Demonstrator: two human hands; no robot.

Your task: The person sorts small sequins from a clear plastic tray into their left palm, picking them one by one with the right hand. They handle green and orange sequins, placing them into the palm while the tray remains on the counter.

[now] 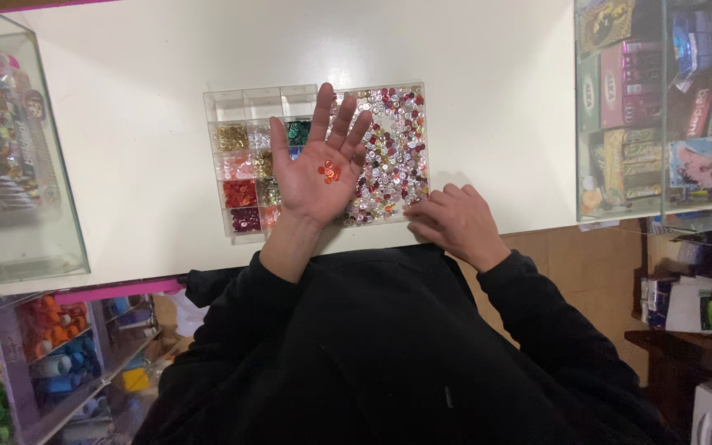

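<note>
The left hand [320, 169] lies flat open, palm up, over a clear compartment tray [241, 156] on the white desk [142, 107], a few orange buttons [329, 171] resting on its palm. The right hand [453, 221], loosely curled, seems to touch the tray's lower right corner beside the mixed buttons [393, 156].

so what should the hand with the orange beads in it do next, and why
Probably tip them into a small compartment. The left hand lies open, palm up, over the clear sorting box, with a few orange beads in the palm. The small compartments on the left hold beads sorted by colour, and the right hand rests at the edge of the mixed beads.
</note>
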